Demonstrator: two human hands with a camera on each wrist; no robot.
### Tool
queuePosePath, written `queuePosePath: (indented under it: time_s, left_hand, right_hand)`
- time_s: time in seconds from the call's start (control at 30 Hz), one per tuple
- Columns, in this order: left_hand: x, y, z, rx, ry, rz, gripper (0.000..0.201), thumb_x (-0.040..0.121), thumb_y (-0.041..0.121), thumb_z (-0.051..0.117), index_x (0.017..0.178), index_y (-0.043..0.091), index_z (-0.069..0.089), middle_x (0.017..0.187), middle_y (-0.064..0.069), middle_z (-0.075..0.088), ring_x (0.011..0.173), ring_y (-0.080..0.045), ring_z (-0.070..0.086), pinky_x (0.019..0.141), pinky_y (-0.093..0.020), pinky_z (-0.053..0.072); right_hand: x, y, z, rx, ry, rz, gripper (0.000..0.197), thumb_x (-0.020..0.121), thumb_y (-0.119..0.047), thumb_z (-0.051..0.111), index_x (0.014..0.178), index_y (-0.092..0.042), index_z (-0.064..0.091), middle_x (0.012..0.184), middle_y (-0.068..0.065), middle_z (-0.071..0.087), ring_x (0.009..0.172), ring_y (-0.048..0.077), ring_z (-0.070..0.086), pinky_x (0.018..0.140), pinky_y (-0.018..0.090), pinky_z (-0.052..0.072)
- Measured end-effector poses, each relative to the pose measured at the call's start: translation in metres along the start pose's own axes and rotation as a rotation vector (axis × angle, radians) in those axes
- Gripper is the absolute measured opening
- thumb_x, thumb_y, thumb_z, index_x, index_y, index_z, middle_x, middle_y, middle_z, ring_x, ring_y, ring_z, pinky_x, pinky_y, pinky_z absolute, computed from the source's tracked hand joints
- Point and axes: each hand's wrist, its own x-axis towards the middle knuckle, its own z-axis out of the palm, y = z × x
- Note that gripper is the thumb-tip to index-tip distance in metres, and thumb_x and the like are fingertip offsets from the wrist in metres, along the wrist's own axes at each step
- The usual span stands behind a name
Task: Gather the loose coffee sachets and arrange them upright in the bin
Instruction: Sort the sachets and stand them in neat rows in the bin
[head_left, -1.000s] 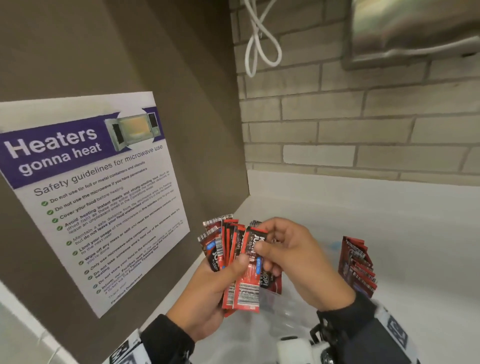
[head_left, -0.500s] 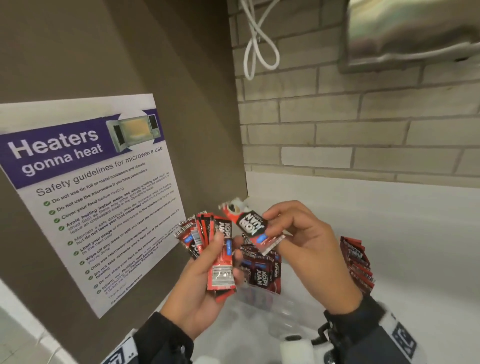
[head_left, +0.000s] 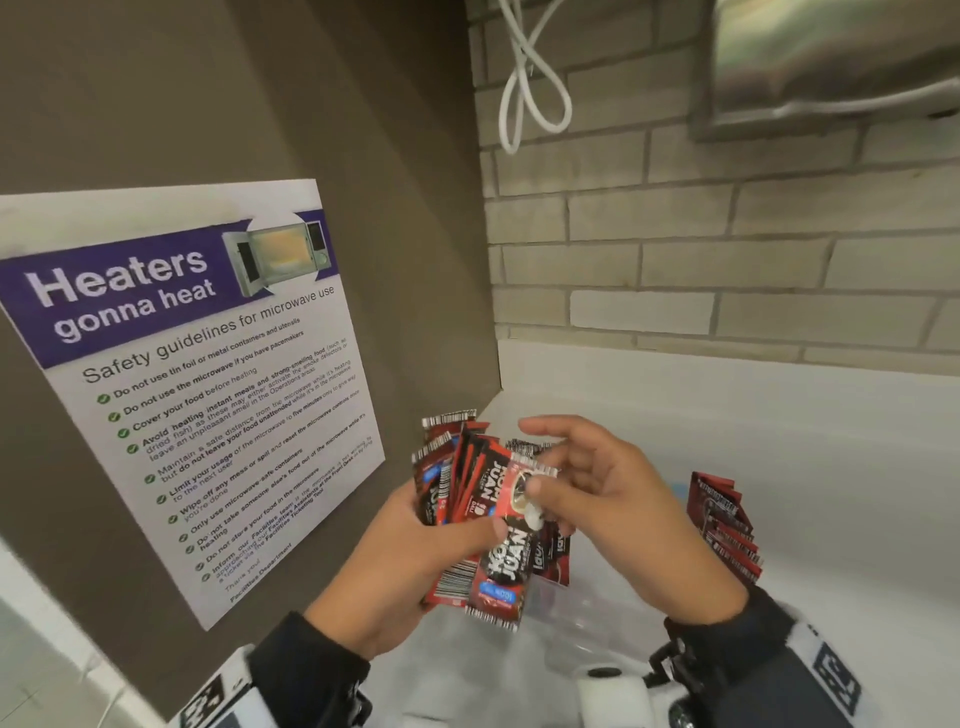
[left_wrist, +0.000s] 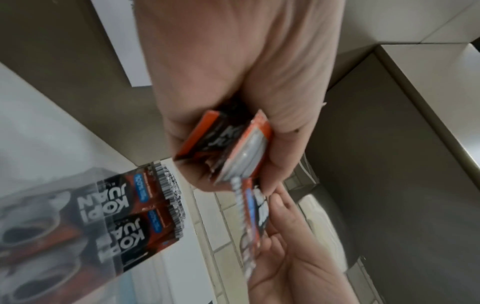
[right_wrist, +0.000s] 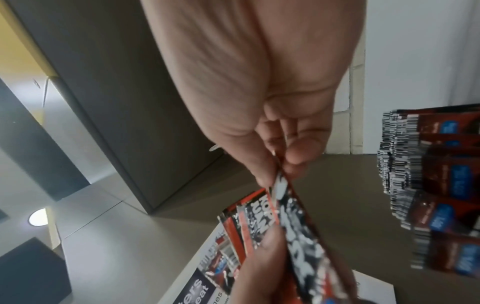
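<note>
Our left hand (head_left: 410, 540) clasps a fanned bundle of sachets (head_left: 457, 478), thumb across the front; our right hand (head_left: 613, 499) pinches the top of one red "KOPI JUAN" sachet (head_left: 506, 551) (blue tag unreadable). More sachets (head_left: 724, 525) stand behind, above the white worktop (head_left: 779, 441). The poster (head_left: 208, 374) reads "Heaters gonna heat".

so since half a second back my right hand (head_left: 608, 493) brought that loose sachet (head_left: 511, 540) down onto the front of the fan (head_left: 457, 478); my left hand (head_left: 395, 561) now thumbs it in place
</note>
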Motion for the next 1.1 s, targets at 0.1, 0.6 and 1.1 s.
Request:
queuePosePath:
  time_s: [0.1,0.6,1.1]
  left_hand:
    - [0.002,0.001,0.000,-0.050,0.057,0.009,0.037,0.065,0.000,0.079,0.099,0.006,0.065,0.090,-0.018,0.072,0.071,-0.027,0.071,0.054,-0.028,0.054]
    - [0.016,0.022,0.006,0.601,0.067,0.392,0.039,0.074,0.000,0.075,0.100,0.028,0.065,0.086,0.011,0.073,0.076,0.001,0.067,0.067,-0.010,0.047]
    - [0.016,0.003,-0.022,0.240,0.363,0.239,0.020,0.072,0.020,0.079,0.088,0.023,0.067,0.072,0.007,0.068,0.065,-0.013,0.058,0.059,-0.028,0.048]
  right_hand:
    - [0.002,-0.001,-0.003,0.130,0.108,0.031,0.027,0.084,0.007,0.061,0.098,-0.015,0.065,0.080,0.007,0.059,0.055,0.012,0.057,0.052,0.021,0.050]
    - [0.000,-0.001,0.001,-0.524,0.019,-0.046,0.030,0.078,-0.009,0.071,0.067,-0.031,0.055,0.064,-0.009,0.059,0.061,0.005,0.054,0.056,0.013,0.039]
    - [0.000,0.069,0.014,-0.732,0.053,0.318,0.029,0.074,-0.023,0.074,0.057,-0.022,0.050,0.063,-0.009,0.056,0.060,0.005,0.052,0.051,0.012,0.034]
